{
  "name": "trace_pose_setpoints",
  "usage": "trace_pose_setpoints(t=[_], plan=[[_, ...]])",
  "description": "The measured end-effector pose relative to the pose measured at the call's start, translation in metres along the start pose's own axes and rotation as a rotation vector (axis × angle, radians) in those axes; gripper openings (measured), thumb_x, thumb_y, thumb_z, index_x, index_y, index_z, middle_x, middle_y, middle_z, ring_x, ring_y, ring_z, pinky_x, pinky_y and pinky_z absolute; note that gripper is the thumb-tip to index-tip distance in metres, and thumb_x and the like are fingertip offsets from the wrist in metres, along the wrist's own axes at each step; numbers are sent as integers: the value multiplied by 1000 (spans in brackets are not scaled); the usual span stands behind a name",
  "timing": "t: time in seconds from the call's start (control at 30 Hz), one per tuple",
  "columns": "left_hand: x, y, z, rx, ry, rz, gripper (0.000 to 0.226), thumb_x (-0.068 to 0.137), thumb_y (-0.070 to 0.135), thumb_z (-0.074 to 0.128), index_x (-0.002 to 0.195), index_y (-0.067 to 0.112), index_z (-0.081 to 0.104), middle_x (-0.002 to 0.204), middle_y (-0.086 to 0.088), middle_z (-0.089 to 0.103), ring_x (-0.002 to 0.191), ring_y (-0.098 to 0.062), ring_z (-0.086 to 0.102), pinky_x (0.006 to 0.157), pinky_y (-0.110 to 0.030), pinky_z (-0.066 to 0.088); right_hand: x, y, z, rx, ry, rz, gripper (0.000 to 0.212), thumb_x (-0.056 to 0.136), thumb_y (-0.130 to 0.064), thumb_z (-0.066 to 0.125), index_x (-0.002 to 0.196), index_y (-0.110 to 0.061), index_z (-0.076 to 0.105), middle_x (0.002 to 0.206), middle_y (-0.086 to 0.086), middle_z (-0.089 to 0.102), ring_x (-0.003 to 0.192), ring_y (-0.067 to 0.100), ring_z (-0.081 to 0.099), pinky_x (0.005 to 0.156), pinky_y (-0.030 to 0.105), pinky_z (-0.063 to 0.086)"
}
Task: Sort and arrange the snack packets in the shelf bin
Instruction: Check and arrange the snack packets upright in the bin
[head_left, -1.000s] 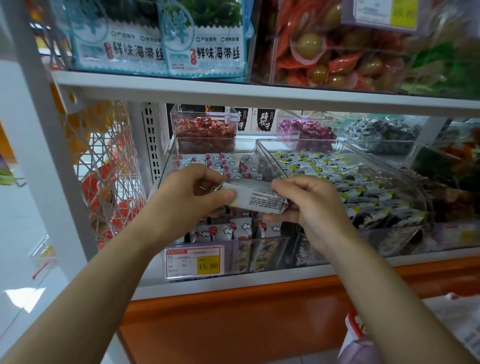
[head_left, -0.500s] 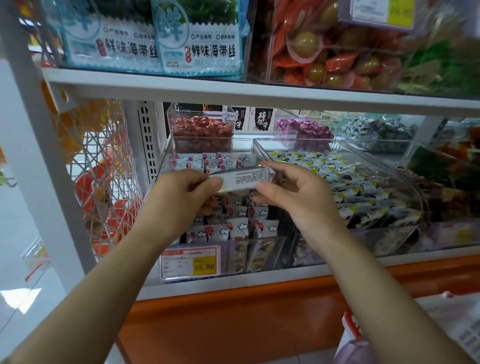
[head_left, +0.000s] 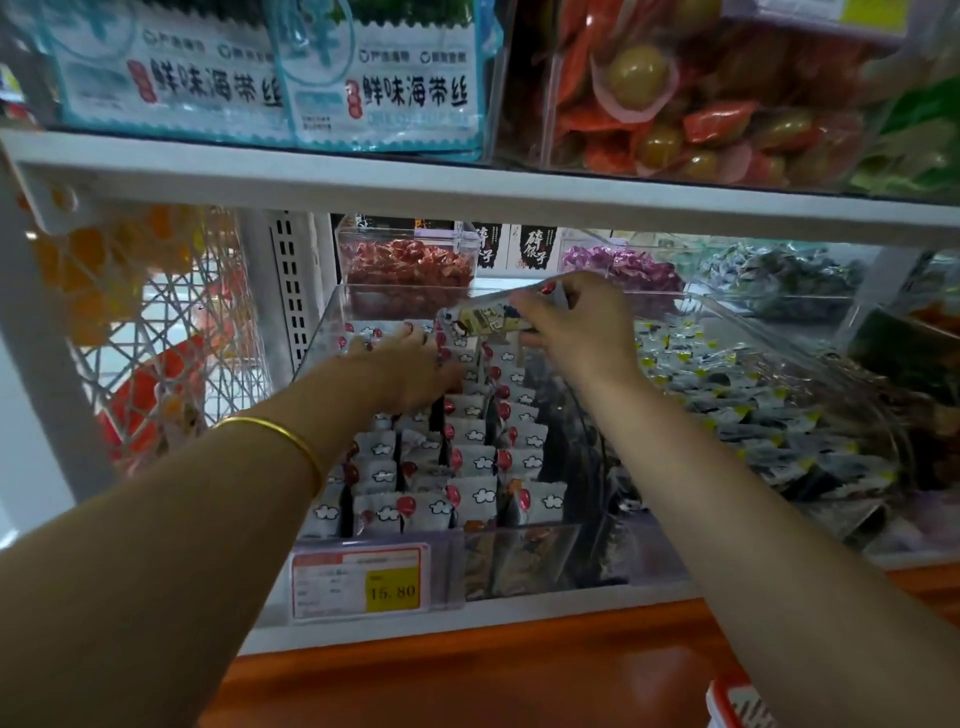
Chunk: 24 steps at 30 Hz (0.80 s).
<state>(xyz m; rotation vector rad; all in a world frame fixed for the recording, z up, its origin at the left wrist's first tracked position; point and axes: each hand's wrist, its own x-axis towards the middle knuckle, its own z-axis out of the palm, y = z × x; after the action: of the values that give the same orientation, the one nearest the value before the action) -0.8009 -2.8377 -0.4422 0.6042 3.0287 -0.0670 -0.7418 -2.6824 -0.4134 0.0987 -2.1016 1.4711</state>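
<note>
A clear plastic shelf bin holds rows of small white snack packets printed with clouds and red balloons, standing on edge. My right hand pinches one such packet above the back of the bin, holding it lengthwise and tilted. My left hand reaches into the back left of the bin, its fingers spread and pressing on the packets there. A gold bangle sits on my left forearm.
A price tag reading 15.80 hangs on the bin front. A neighbouring bin of dark packets with yellow corners stands to the right. Behind stand tubs of red and purple sweets. The upper shelf hangs close overhead.
Both hands have moved up and deeper into the bin. My left hand has let go of the packet and now presses on the rear packets; my right hand alone holds the packet.
</note>
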Motion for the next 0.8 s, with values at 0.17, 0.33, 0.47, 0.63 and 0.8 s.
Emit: trace_pose_setpoints(t=[0.17,0.33,0.47,0.63,0.8], plan=[[0,-4,4,63,-53,-31,54,95,54,5,146,39,12,155,-7,19,143,-29,8,105,-65,12,23,3,22,-95,-44,-22,28,84,-20,68,92,4,57,87,7,62,88,27,63,82,43,54],[-13,-4,-2,101,-98,-59,79,85,67,-4,146,27,29,155,-1,22,145,-20,3,110,-64,2,42,3,48,-241,-72,-101,30,83,-16,69,70,-12,42,69,-4,46,62,7,46,45,8,32],[-25,-3,-2,149,-113,5,73,88,60,-5,142,31,36,153,-1,28,145,-21,6,109,-65,2,51,5,63,-392,-223,-160,28,82,-21,69,97,-2,55,87,3,51,78,14,48,56,21,34],[-42,-4,1,-11,5,18,71,91,59,3,141,21,35,156,1,18,145,-19,3,111,-61,4,52,10,86,-643,-414,-235,21,83,-23,68,91,-5,59,83,4,54,70,13,48,53,21,30],[-57,-6,11,-96,95,14,70,90,60,8,143,21,30,157,0,13,145,-20,1,114,-55,3,54,27,99,-864,-594,-277,24,92,-29,50,82,-13,64,93,1,65,93,18,53,88,36,39]])
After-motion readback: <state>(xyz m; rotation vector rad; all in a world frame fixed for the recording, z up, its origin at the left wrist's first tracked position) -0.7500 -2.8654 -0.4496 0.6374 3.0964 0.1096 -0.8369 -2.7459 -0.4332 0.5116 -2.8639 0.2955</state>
